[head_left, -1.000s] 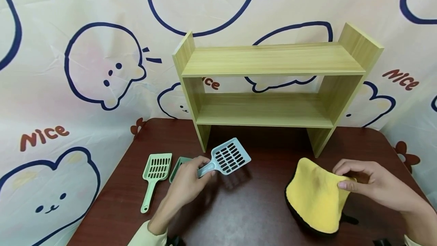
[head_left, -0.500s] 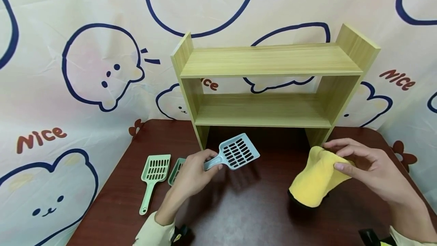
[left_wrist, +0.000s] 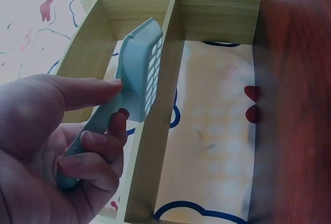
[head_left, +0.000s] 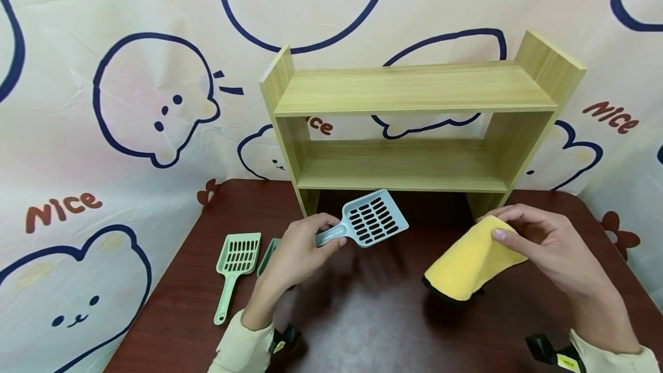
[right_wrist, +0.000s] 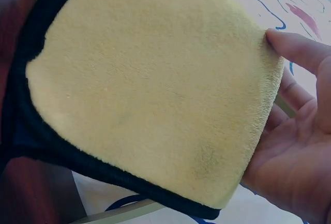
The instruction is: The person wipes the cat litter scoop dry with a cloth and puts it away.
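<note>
Scoop [head_left: 374,219], pale blue, gripped by curled left hand [head_left: 295,252], yellow cloth [head_left: 468,262] pinched in right hand [head_left: 550,249], hands well apart

A pale two-tier shelf [head_left: 404,164] stands at the back of the dark red counter [head_left: 383,332], in front of a backdrop [head_left: 46,160] printed with blue-outlined bears, red flowers and "Nice". On the left lie a light green scoop [head_left: 232,272] and, just beside it, a partly hidden darker scoop [head_left: 266,254].

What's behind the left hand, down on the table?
Part of a darker green object, likely another scoop, shows beside the light green scoop. The left hand covers the rest, so any handle can't be seen.
</note>
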Available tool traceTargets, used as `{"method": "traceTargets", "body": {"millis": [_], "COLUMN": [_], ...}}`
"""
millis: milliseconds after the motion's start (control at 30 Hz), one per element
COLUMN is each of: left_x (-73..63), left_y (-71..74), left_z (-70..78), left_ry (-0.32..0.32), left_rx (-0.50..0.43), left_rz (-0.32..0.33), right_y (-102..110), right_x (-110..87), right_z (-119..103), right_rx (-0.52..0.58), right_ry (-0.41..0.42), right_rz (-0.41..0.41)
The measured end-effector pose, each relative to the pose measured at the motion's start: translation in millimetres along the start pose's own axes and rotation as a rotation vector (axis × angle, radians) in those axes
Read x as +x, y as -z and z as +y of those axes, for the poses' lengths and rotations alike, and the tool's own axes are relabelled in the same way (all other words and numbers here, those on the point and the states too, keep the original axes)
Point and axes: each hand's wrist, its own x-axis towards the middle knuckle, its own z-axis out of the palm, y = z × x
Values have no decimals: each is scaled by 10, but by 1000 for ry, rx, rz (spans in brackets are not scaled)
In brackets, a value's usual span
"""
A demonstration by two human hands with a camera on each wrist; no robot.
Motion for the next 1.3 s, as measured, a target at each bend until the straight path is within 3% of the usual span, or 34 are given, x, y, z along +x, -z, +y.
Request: {"method": "traceTargets", "body": {"millis": [233,400,600,867,1100,1300], "left_x": [4,5,-33,-72,-67,-47], "left_y": [13,22,56,52,46,-18], "left_z": [-14,-19,-16,13,-10,4], "left_ry": [8,-16,-20,-92,-109,-106], "left_rx": [7,-2,-14,-3,26,-6], "left_rz": [29,35,41,3,8,-33], "right_y": [-48,-129,-202,-237,-212,-170], "right_x": [86,135,105,78,109,111], "right_z": [45,87,120,158,165,190], "right_rx": [-13,105,97,87,248,332], "right_ry": [-50,-80,-153,-194,-193,-209], "right_rz": [20,-35,-32,-32,-142,-220]}}
